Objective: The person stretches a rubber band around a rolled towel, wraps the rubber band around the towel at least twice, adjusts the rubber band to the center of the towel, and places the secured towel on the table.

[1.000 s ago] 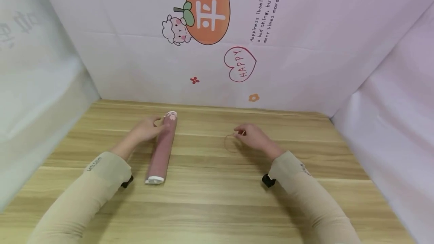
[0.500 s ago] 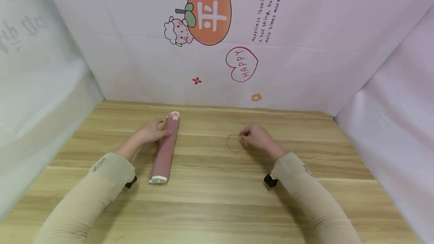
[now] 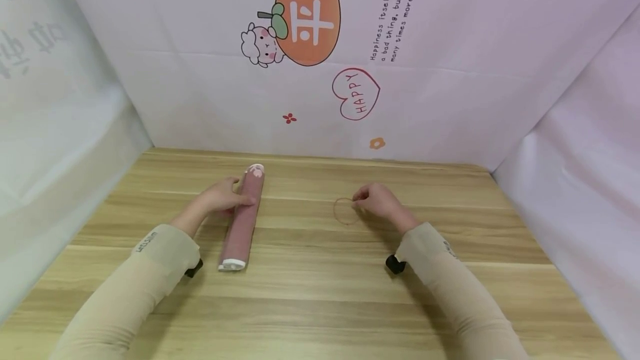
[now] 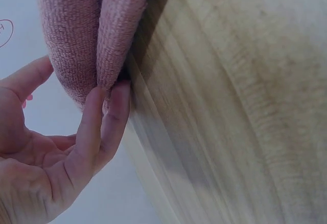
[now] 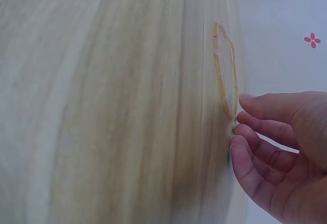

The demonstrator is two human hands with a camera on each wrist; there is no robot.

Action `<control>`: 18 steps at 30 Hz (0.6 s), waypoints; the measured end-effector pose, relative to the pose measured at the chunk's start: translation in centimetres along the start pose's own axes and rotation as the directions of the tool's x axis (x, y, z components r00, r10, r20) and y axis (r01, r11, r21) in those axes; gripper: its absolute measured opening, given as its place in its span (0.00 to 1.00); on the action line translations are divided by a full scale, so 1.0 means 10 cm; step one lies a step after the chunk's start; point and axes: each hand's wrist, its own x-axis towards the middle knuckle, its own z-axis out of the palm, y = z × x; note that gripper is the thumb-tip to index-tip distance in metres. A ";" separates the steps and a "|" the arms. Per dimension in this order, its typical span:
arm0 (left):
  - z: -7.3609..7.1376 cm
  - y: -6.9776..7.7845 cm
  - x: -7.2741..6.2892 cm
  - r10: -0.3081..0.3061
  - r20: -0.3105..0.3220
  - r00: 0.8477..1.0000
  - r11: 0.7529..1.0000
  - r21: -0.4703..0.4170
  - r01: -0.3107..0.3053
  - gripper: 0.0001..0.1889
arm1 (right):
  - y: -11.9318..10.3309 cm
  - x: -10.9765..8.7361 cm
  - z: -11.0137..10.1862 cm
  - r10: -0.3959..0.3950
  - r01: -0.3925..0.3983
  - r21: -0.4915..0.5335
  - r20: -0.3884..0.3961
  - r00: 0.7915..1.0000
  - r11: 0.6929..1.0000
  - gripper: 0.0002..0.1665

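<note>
A rolled pink towel [image 3: 243, 224] with white ends lies lengthwise on the wooden table, left of the middle. My left hand [image 3: 220, 195] grips it from the left side, thumb on top. In the left wrist view, the left hand's fingertips [image 4: 118, 93] tuck in at the roll's lower side. A thin rubber band [image 3: 336, 213] lies as a loop on the table to the right. At its right edge is my right hand [image 3: 378, 201], thumb and forefinger close together. In the right wrist view the right hand's fingers [image 5: 250, 165] are loosely bent, tips right beside the rubber band.
A white sheet [image 3: 210, 99] with printed pictures and words hangs behind the wooden table [image 3: 300, 304]. More white sheeting rises along the left and right sides. Each wrist wears a small black device, such as the right one [image 3: 395, 264].
My left hand has slid a little toward me along the towel. The right hand has shifted slightly right, and the band's loop shows more fully. Over the last half second both hands stay nearly still.
</note>
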 end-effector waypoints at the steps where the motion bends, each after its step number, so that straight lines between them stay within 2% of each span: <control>1: 0.00 0.00 0.00 -0.004 0.004 1.000 1.000 -0.006 0.004 0.49 | 0.00 0.00 0.00 0.003 -0.003 0.008 0.002 1.000 1.000 0.11; 7: 0.00 0.00 0.00 -0.008 0.009 1.000 1.000 0.021 0.008 0.50 | -0.01 0.03 0.02 0.034 -0.034 0.052 0.016 0.999 0.998 0.09; 12: 0.00 -0.01 0.01 -0.005 0.020 1.000 0.999 0.033 0.004 0.50 | -0.01 0.05 0.04 0.039 -0.039 0.026 0.005 0.999 0.999 0.07; 18: 0.01 -0.02 0.01 -0.033 0.063 0.998 0.996 -0.081 0.038 0.53 | 0.01 0.08 0.07 0.059 -0.059 -0.001 0.000 0.998 0.998 0.06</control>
